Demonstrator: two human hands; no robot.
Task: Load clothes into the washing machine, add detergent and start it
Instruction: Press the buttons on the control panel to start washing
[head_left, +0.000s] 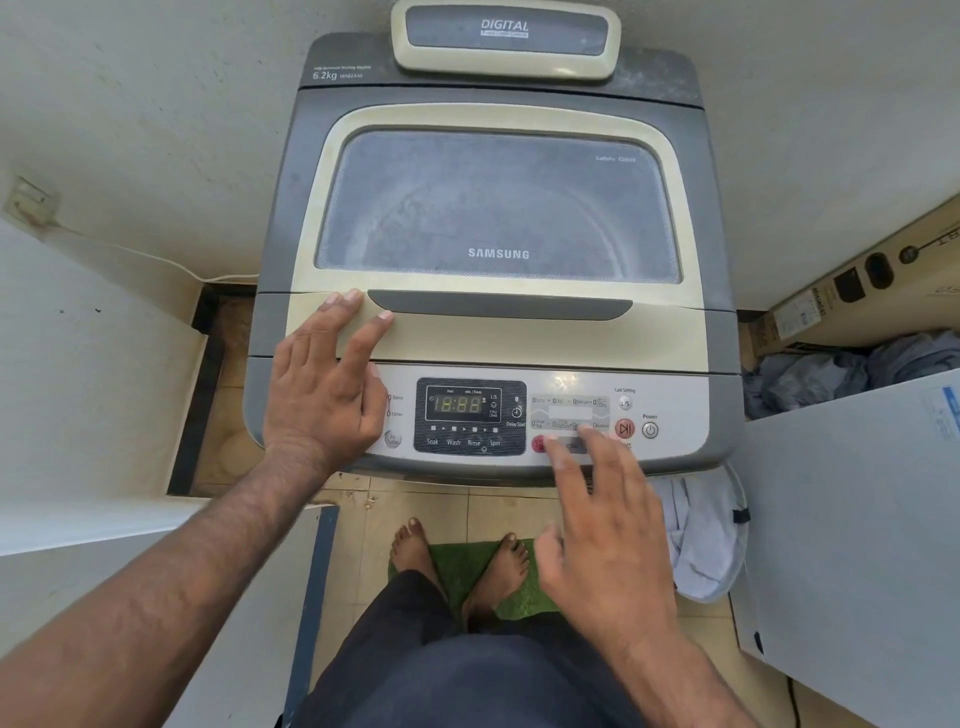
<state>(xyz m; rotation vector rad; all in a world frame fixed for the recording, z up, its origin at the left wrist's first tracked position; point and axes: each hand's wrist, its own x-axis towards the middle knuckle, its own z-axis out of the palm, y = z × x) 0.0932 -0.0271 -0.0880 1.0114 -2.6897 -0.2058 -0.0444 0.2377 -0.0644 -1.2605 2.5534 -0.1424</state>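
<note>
From the head camera, a Samsung top-loading washing machine (493, 260) fills the middle, its glass lid (496, 208) shut and hazy, so what is in the drum cannot be told. The left hand (327, 384) lies flat on the lid's cream front edge beside the grey lid handle (498, 305), fingers spread, its grip on nothing. The right hand (602, 525) hovers at the control panel (675, 405), fingers loose and parted, holding nothing, fingertips over the buttons left of the red start button (625, 428); it hides part of the panel. The display (457, 404) reads 18:88. Grey clothes (831, 371) lie heaped right of the machine between a cardboard box (831, 301) and a white appliance (857, 519). Bare feet stand on a green mat (467, 566).
</note>
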